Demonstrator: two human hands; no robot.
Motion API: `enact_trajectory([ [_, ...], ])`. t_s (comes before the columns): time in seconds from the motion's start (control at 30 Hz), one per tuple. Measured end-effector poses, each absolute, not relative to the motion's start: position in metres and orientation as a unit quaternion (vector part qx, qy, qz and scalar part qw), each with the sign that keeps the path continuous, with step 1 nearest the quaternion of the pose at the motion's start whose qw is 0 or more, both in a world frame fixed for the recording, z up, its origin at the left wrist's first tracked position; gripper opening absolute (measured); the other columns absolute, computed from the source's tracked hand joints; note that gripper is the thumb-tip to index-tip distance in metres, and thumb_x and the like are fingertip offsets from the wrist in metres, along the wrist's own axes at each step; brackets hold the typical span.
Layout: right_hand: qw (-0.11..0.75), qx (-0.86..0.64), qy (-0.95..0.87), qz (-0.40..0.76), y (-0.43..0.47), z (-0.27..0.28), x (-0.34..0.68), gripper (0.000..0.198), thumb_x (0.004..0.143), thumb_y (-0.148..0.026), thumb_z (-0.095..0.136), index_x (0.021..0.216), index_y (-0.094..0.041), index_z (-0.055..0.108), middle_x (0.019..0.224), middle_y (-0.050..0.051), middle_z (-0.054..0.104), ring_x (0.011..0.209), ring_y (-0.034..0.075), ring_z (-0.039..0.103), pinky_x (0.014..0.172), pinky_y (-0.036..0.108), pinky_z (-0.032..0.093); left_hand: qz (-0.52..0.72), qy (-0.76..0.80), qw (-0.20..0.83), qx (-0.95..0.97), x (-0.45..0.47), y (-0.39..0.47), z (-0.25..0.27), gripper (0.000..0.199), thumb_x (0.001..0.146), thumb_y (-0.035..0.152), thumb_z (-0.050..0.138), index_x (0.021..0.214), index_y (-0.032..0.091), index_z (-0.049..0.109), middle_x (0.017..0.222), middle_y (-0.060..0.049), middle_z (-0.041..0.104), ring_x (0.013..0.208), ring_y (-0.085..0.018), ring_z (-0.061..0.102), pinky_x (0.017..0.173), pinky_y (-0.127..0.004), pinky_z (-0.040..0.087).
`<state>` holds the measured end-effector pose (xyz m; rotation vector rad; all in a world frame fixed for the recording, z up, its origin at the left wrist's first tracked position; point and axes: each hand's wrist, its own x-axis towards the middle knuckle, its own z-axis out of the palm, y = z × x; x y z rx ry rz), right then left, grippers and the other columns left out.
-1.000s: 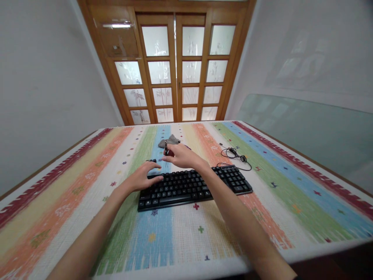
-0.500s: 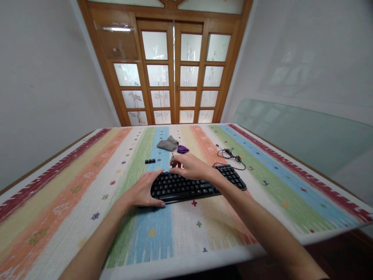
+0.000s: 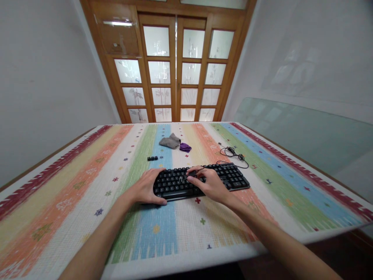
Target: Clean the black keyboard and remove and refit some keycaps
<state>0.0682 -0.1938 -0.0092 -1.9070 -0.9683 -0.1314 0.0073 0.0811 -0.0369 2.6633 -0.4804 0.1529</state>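
Note:
A black computer keyboard (image 3: pixel 175 186) lies on the striped tablecloth. My left hand (image 3: pixel 147 187) grips its left end, thumb at the front edge and fingers at the back edge. Over the middle of the keys, my right hand (image 3: pixel 211 182) is closed round a small keycap puller (image 3: pixel 190 174). The puller has a dark handle, and its thin metal prongs point left, just above the keys. Behind the keyboard's left end, three loose black keycaps (image 3: pixel 152 158) sit in a row. My right hand hides some keys right of centre.
A grey cloth (image 3: pixel 169 141) and a purple cloth (image 3: pixel 185 147) lie behind the keyboard. The keyboard's coiled black cable (image 3: pixel 233 152) rests at the back right. The striped tablecloth (image 3: pixel 116 217) covers the table, with walls on both sides and wooden glazed doors (image 3: pixel 175 70) beyond.
My right hand has moved right and toward me, from the back row to the middle keys. The puller has tipped from upright to lying sideways. My left hand keeps its grip.

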Motion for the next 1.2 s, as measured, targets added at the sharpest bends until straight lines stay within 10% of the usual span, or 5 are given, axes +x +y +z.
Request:
enact_trajectory([
  [0.97, 0.521, -0.77, -0.359, -0.084, -0.201, -0.041, 0.042, 0.014, 0.089, -0.03, 0.062, 0.098, -0.021, 0.07, 0.101, 0.006, 0.074, 0.088, 0.018, 0.069, 0.078, 0.032, 0.055, 0.013, -0.171, 0.275, 0.946, -0.008, 0.087, -0.027, 0.092, 0.046, 0.058, 0.085, 0.119, 0.022, 0.042, 0.131, -0.013, 0.052, 0.122, -0.036, 0.05, 0.105, -0.053, 0.039],
  [1.2, 0.492, -0.772, -0.4, -0.044, -0.178, -0.02, 0.062, 0.017, 0.089, -0.033, 0.062, 0.083, -0.019, 0.069, 0.101, 0.007, 0.074, 0.086, 0.018, 0.068, 0.077, 0.031, 0.053, -0.002, -0.11, 0.344, 0.932, -0.007, 0.09, -0.021, 0.073, 0.076, 0.061, 0.064, 0.132, 0.021, 0.04, 0.136, -0.014, 0.054, 0.126, -0.032, 0.051, 0.109, -0.05, 0.038],
])
